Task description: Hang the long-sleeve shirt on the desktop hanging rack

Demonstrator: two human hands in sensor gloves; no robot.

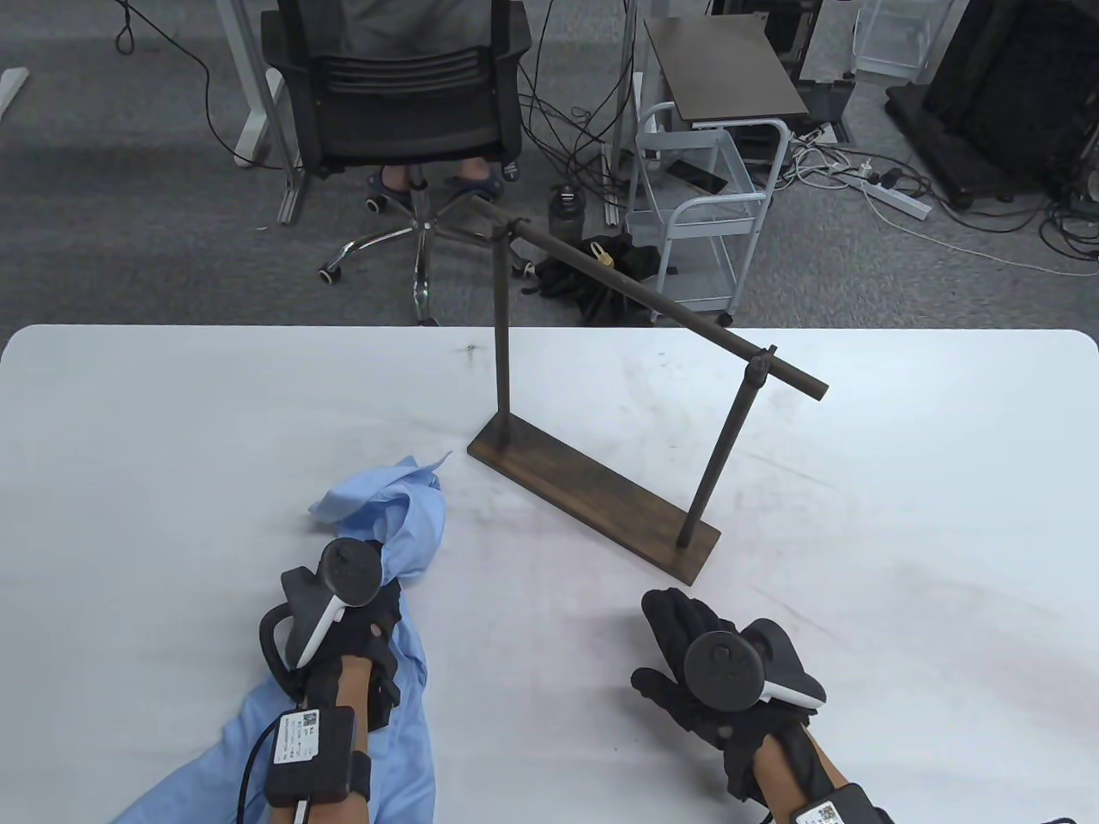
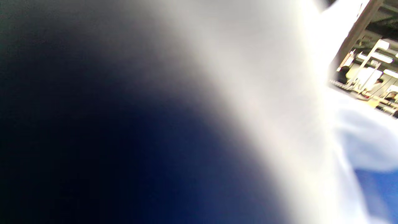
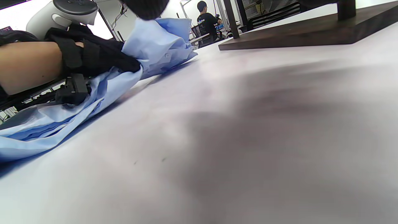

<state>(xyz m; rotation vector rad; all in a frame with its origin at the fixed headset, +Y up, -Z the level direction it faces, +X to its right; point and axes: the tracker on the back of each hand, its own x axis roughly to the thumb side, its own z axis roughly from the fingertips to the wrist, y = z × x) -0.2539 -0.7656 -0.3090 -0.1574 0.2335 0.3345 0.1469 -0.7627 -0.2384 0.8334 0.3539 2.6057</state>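
A light blue long-sleeve shirt (image 1: 403, 532) lies bunched on the white table (image 1: 172, 446), running from the middle down to the bottom left edge. My left hand (image 1: 365, 592) rests on the shirt and grips its bunched upper part; the fingers are hidden under the tracker and cloth. The shirt also shows in the right wrist view (image 3: 155, 43), with my left hand (image 3: 93, 57) on it. My right hand (image 1: 678, 627) is open and empty, just above the table, near the front corner of the rack's base. The dark wooden hanging rack (image 1: 601, 498) stands in the middle, its bar (image 1: 652, 300) slanting across.
The rack's wooden base (image 3: 311, 31) lies right ahead of my right hand. Beyond the table's far edge stand an office chair (image 1: 403, 94) and a white wire cart (image 1: 713, 215). The left wrist view is a blur of table and blue cloth (image 2: 367, 143).
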